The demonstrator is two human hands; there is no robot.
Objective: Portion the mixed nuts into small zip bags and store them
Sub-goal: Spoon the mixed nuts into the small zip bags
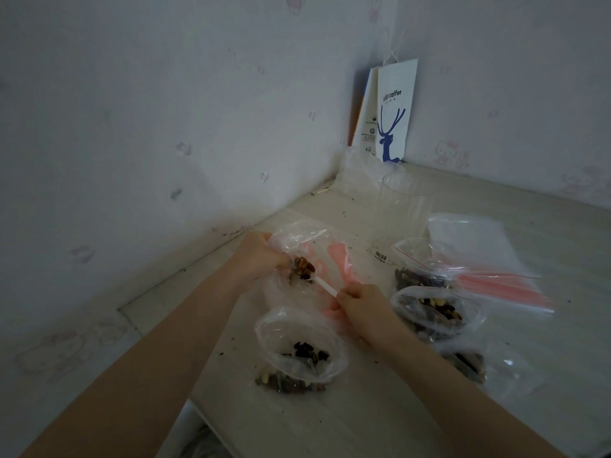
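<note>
Nuts [305, 351] in zip bag [264, 335] (full spoon [325, 286])

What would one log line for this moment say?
step: scooping nuts | left hand: grips big bag | right hand: grips spoon | nearest small bag: open, part-filled

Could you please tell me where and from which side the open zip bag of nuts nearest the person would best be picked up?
Probably by the rim of the nearest zip bag, pinched from above. Its mouth gapes upward and the nuts lie low in it, so lifting by the rim should keep them inside; a lower hold would likely tip it.
</note>
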